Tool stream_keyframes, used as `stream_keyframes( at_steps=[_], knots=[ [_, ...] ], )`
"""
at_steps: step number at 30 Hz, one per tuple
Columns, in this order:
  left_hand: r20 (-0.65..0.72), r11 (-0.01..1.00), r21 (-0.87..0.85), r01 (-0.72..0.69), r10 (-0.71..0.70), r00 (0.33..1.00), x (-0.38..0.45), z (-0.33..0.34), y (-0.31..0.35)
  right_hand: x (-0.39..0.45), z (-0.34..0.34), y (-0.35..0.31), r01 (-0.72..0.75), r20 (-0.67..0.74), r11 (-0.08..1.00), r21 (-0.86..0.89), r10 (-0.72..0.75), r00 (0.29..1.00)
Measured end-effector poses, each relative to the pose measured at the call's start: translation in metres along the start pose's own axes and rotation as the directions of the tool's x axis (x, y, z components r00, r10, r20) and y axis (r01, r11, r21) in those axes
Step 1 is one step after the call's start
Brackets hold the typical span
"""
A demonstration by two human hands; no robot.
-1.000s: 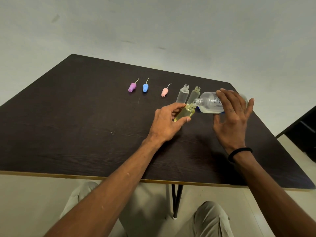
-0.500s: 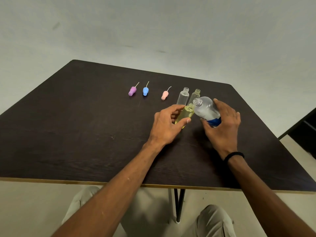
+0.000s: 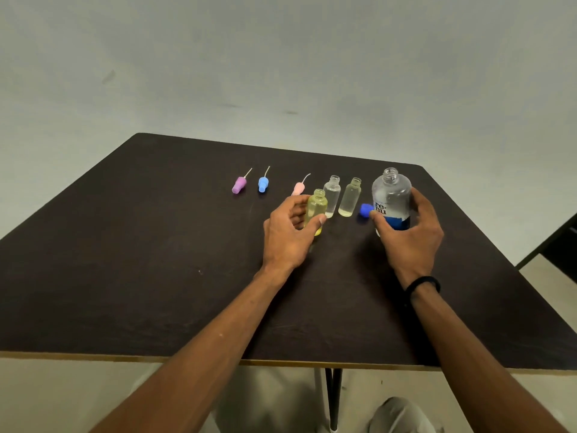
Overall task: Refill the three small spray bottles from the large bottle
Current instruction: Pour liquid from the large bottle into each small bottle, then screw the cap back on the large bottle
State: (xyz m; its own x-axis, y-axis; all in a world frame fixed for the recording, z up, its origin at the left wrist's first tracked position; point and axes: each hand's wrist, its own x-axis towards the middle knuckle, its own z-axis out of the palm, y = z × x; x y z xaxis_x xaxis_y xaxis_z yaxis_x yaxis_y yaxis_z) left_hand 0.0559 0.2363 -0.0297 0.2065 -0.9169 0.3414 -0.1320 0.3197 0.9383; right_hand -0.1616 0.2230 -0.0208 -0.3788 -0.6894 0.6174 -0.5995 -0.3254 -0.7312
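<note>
My left hand point(image 3: 288, 234) grips a small open bottle point(image 3: 317, 209) filled with yellowish liquid, standing upright on the dark table point(image 3: 140, 260). My right hand point(image 3: 409, 235) holds the large clear bottle point(image 3: 392, 195), upright, uncapped, with a blue-and-white label. Behind stand two more small open bottles: one looks empty point(image 3: 332, 195), the other point(image 3: 350, 198) has a little liquid at its bottom. A blue cap point(image 3: 365, 210) lies next to the large bottle.
Three spray tops lie in a row at the back of the table: purple point(image 3: 239, 185), blue point(image 3: 263, 184) and pink point(image 3: 298, 188). The table's front edge point(image 3: 156, 357) runs above my knees. A dark piece of furniture point(image 3: 562, 245) stands at the right.
My right hand has swung the large bottle from tilted over the small bottle's mouth back to upright and moved it to the right. My left hand still holds the filled small bottle.
</note>
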Motion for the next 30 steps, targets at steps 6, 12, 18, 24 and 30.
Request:
stream_keyframes(
  at_steps=[6, 12, 18, 24, 30],
  knots=[
    [0.025, 0.998, 0.069, 0.001, -0.003, 1.000, 0.022, 0.005, -0.005, 0.015, 0.000, 0.002, -0.137, -0.045, 0.988, 0.073, 0.141, 0.989],
    [0.006, 0.994, 0.101, 0.028, -0.029, 1.000, 0.032, 0.008, -0.012, 0.025, -0.001, 0.008, -0.195, -0.077, 0.976, 0.095, 0.203, 0.976],
    [-0.010, 0.992, 0.113, 0.046, -0.046, 0.999, 0.036, 0.007, -0.015, 0.024, 0.000, 0.009, -0.210, -0.009, 0.972, 0.110, 0.212, 0.977],
    [-0.020, 0.990, 0.131, 0.049, -0.047, 0.999, 0.043, 0.009, -0.015, 0.024, -0.001, 0.012, -0.255, 0.041, 0.953, 0.162, 0.251, 0.967],
    [-0.085, 0.995, 0.086, 0.039, -0.032, 0.996, 0.035, 0.008, -0.009, 0.023, -0.001, 0.014, -0.284, 0.055, 0.939, 0.192, 0.278, 0.959]
  ],
)
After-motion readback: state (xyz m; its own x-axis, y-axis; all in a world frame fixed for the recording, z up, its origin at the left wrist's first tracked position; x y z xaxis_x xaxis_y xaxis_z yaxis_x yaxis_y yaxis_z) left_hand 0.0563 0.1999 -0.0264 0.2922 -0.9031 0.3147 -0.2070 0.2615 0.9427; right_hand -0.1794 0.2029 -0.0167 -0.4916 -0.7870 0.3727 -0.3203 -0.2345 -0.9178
